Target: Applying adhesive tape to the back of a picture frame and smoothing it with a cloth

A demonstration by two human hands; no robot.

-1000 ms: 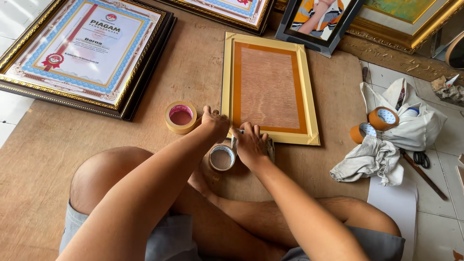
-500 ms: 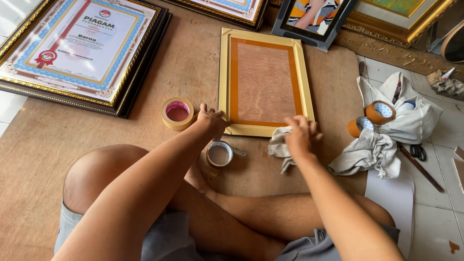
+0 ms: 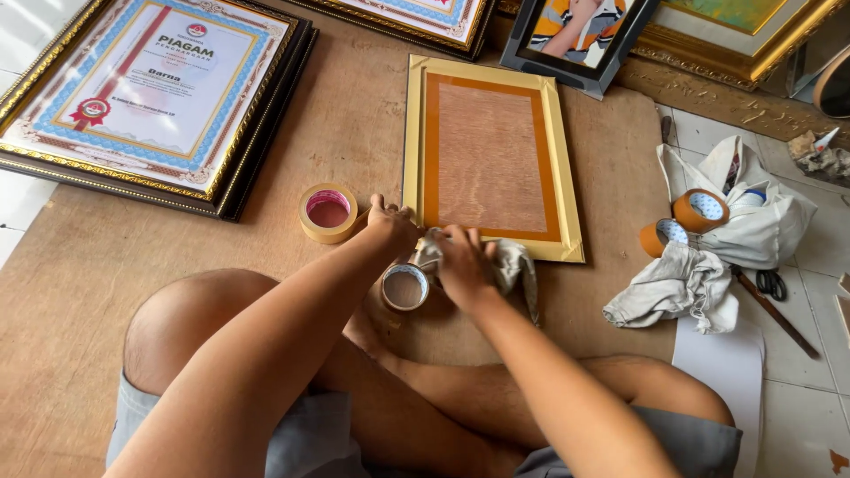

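Head view: the left hand (image 3: 392, 223) presses flat, holding nothing, on the near-left corner of the face-down gold picture frame (image 3: 489, 156); the right hand (image 3: 462, 261) clutches a grey rag (image 3: 515, 270) at its lower edge. Hard rubbing could lift the orange backing tape (image 3: 431, 150).

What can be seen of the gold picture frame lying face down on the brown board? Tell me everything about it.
The gold rectangular picture frame lies flat, back up, on the brown board, its long sides running away from the person. Its shiny gold border has mitred corners; orange-brown tape runs along the edge of a plain brown backing panel. The left hand presses its near left corner. The right hand, holding a grey cloth, rests at its near edge. Nothing lies on the panel.
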